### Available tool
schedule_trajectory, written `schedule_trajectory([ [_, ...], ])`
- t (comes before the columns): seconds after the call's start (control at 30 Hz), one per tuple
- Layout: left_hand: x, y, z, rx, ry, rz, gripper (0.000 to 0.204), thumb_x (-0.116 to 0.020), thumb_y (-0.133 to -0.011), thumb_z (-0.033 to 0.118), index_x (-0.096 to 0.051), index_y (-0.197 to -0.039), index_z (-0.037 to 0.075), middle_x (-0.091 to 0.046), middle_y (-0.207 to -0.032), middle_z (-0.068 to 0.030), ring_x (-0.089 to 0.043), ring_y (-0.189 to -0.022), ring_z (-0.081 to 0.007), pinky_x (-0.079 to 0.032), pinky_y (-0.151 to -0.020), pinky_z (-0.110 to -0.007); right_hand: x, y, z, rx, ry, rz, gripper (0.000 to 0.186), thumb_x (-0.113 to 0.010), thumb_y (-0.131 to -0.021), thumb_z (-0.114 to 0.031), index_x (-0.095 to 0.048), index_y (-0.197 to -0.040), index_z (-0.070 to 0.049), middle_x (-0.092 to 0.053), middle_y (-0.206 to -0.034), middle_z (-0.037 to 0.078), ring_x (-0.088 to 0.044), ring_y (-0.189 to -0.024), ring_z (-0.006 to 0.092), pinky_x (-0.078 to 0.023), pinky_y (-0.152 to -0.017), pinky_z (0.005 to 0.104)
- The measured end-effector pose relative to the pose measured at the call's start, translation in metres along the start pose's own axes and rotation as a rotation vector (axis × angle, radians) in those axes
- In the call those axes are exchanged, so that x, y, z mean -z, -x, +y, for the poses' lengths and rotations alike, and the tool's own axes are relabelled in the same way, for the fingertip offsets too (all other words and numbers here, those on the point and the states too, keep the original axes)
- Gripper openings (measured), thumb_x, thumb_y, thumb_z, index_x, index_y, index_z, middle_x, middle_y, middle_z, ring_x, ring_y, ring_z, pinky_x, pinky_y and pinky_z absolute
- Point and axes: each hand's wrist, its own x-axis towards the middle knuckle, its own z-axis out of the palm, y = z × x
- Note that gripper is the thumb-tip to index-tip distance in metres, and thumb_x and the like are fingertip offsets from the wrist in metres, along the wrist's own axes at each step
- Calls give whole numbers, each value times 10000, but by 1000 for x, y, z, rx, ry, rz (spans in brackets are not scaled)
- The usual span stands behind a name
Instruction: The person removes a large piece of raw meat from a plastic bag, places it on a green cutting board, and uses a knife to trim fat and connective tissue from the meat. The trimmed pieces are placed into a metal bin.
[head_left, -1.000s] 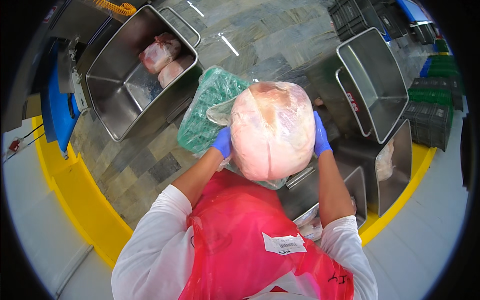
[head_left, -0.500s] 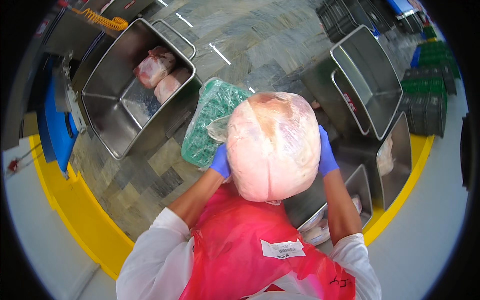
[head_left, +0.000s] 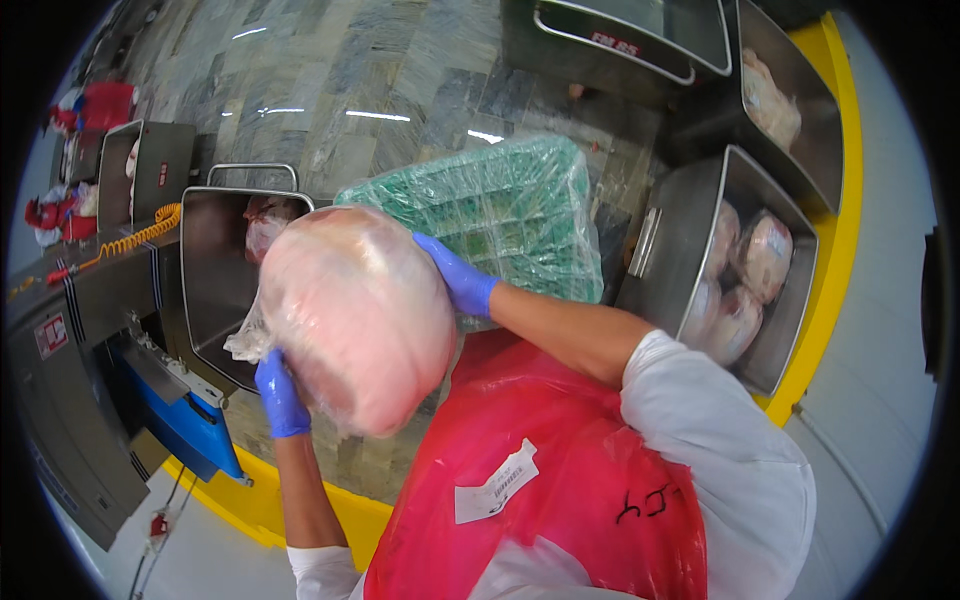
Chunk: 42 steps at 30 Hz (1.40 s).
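Grey floor (head_left: 320,145), green crate (head_left: 520,215), steel bin (head_left: 215,275) partly behind apparently bagged meat (head_left: 355,315).

Large wrapped piece of meat (head_left: 355,320) between gloved left hand (head_left: 281,398) and gloved right hand (head_left: 458,278), green film-covered crate (head_left: 525,215) beyond.

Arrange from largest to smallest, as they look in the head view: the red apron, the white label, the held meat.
1. Red apron
2. Held meat
3. White label
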Motion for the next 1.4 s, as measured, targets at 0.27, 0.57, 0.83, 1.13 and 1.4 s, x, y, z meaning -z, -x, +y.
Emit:
schedule_trajectory([
  [0.27, -197, 29, 38, -709, -738, -47, 274, -608, -966, 198, -595, -887, -64, -649, -868, -300, -638, -808, -412, -475, -726, -477, 43, 73, -74, 244, -86, -51, 642, -438, -1082, -504, -418, -1544, -59, -493, -1526, 110, -499, -1356, 204, -353, -1187, 376],
  [0.57, -356, 82, 58, -875, -814, -279, 325, -631, -966, 237, -601, -925, -84, -647, -791, -316, -644, -701, -443, -474, -660, -506, 128, 141, -85, 402, 450, 390, 1225, -745, -843, -634, -85, -1622, 42, -279, -1641, 260, -301, -1525, 331, -272, -1238, 404],
  [0.83, -367, 68, 56, -802, -1011, -171, 330, -613, -964, 230, -647, -1055, -86, -708, -832, -278, -686, -701, -391, -504, -643, -476, 160, 159, -100, 361, 635, 179, 1148, -770, -851, -545, -153, -1605, 62, -343, -1605, 289, -391, -1475, 354, -322, -1218, 385],
  [1.13, -373, 70, 39, -955, -1166, 46, 348, -619, -933, 281, -589, -879, -61, -639, -738, -306, -638, -657, -457, -455, -600, -532, 200, 176, -94, 187, 1197, 45, 891, -659, -890, -534, -409, -1526, 37, -511, -1498, 270, -517, -1374, 387, -412, -1156, 405],
  [1.4, -390, 64, 45, -861, -1143, 80, 370, -610, -934, 324, -606, -949, -46, -661, -825, -328, -642, -775, -525, -486, -703, -579, 261, 221, -83, 123, 1333, 17, 601, -614, -907, -484, -651, -1337, -67, -655, -1329, 230, -631, -1225, 381, -481, -1061, 442],
])
